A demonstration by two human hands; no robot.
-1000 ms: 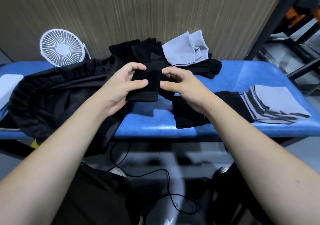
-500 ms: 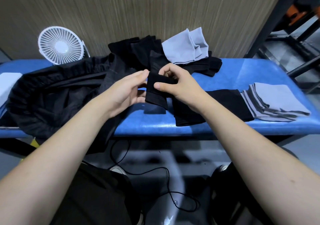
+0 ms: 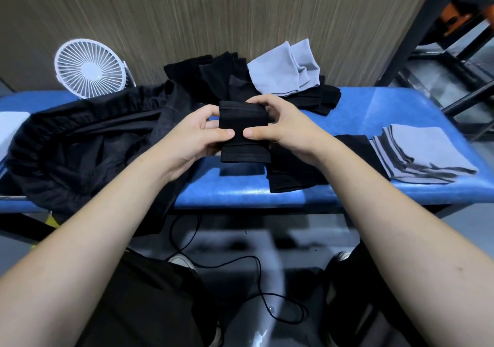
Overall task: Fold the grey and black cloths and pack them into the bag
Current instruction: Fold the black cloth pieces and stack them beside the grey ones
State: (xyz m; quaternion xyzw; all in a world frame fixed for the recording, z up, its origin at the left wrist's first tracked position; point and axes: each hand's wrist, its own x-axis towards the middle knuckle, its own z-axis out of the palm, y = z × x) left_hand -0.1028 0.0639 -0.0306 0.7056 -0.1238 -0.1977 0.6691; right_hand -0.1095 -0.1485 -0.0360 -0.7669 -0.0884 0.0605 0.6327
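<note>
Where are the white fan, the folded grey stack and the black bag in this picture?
white fan (image 3: 90, 69): head view, hub of its round grille.
folded grey stack (image 3: 422, 152): head view, flat top cloth.
black bag (image 3: 80, 143): head view, crumpled fabric below its gathered rim.

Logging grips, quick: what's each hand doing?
Left hand: gripping the black cloth.
Right hand: gripping the same cloth.
</note>
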